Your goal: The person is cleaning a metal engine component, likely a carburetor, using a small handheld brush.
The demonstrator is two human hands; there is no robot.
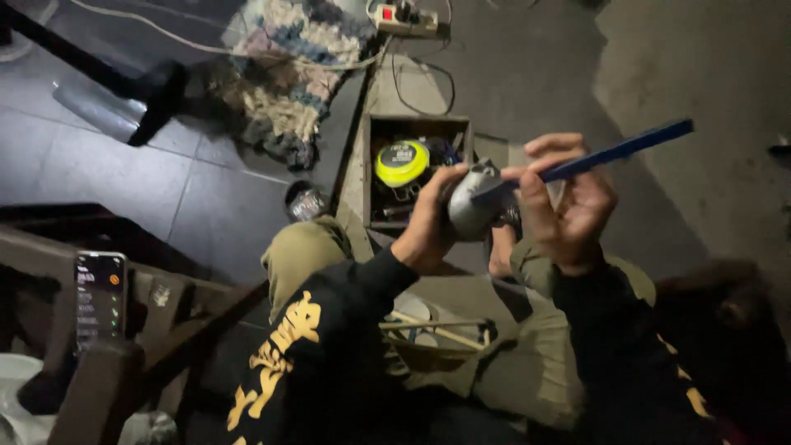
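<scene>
I sit over the floor in a black long-sleeved top with yellow print and olive trousers. My left hand (428,222) grips a rounded grey metal part (471,202) from its left side. My right hand (568,202) holds a long blue-handled tool (614,154) whose near end rests against the top of that metal part; the handle sticks up and out to the right. Both hands are raised above my knees, in front of an open wooden box (372,173).
The box holds a yellow-green round reel (402,161) and small hardware. A small dark can (306,202) stands left of it. A patchwork rug (288,74) and a power strip (404,18) lie farther off. A lit phone (100,297) leans on dark wooden furniture at left.
</scene>
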